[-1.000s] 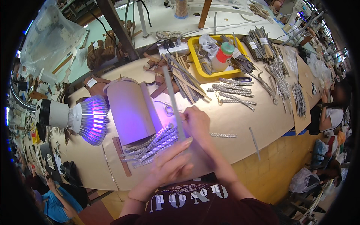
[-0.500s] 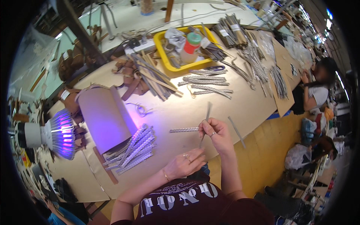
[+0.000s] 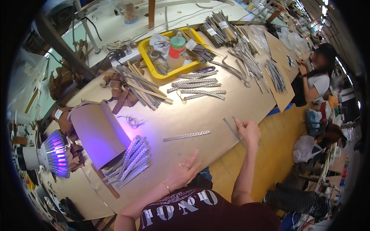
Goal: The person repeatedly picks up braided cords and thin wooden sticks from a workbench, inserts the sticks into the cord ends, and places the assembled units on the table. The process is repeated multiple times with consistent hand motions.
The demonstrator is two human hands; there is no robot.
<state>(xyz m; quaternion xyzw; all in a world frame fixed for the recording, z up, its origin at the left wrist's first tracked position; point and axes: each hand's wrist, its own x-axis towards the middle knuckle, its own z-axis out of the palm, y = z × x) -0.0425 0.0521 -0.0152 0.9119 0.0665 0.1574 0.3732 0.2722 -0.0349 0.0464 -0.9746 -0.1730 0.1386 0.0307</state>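
On the brown-covered table a single braided grey strip [image 3: 187, 135] lies by itself. My left hand [image 3: 185, 169] rests low over the near part of the table, fingers stretched out and holding nothing. Farther right, at the table's edge, my right hand [image 3: 248, 131] is closed on a thin grey strip [image 3: 234, 121]; its tip shows beside the fingers and the rest is mostly hidden. Just left of that hand a second thin grey strip [image 3: 230, 128] lies flat, reaching the table edge. A pile of braided strips [image 3: 131, 163] is to the left of my left hand.
A brown curved sheet [image 3: 98, 133] and a lit purple lamp [image 3: 58, 154] stand at left. Farther back are a yellow tray [image 3: 154, 73] with a bottle [image 3: 177, 50], more braided strips [image 3: 196, 83] and leather scraps [image 3: 119, 90]. A co-worker [image 3: 318, 77] sits at far right.
My right hand has moved right, away from the braided strip, carrying the thin strip to the table edge. My left hand's fingers have spread. The view has shifted slightly.
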